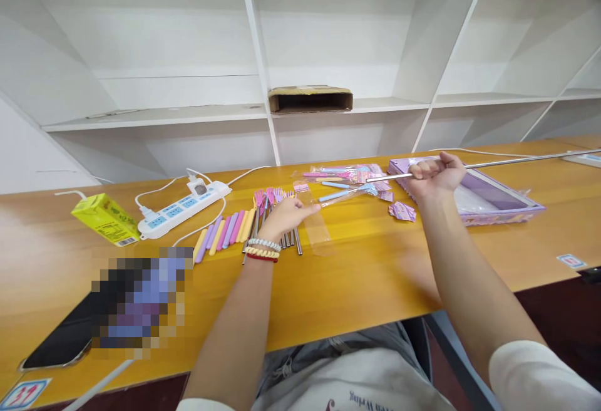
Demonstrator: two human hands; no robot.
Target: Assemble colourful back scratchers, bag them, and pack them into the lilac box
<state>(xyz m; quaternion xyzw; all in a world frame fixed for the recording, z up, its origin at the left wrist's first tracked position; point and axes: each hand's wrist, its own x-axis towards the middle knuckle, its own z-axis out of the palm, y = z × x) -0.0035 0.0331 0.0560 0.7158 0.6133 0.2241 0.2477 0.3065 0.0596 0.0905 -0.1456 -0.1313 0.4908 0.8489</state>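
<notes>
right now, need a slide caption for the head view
Right hand gripping a long metal rod, left hand beside a row of pastel handles on a wood-toned desk.

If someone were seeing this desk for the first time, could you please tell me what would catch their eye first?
Probably the long metal rod gripped in the right hand, slanting across the right side of the view. Next might come the row of pastel handles left of the left hand, then the bright yellow carton toward the left, beside the white power strip.
</notes>
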